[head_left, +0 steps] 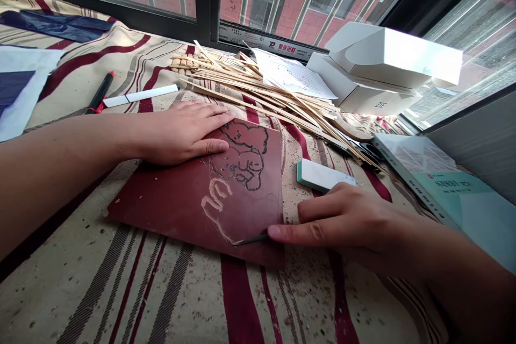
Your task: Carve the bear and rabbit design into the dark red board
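Note:
A dark red board (173,204) lies on the striped cloth, with a cartoon animal outline (242,153) carved into its far right part and a pale cut curve below it. My left hand (183,131) lies flat on the board's far left corner, fingers stretched out. My right hand (342,223) grips a thin carving tool (252,239); its dark tip touches the board at the end of the pale cut line near the front edge.
A teal-and-white block (322,174) sits right of the board. A heap of thin wooden strips (258,91) and a sketch sheet (292,75) lie behind. White boxes (382,64), a teal book (443,183), a white pen (139,95) and a black-red marker (99,94) surround the spot.

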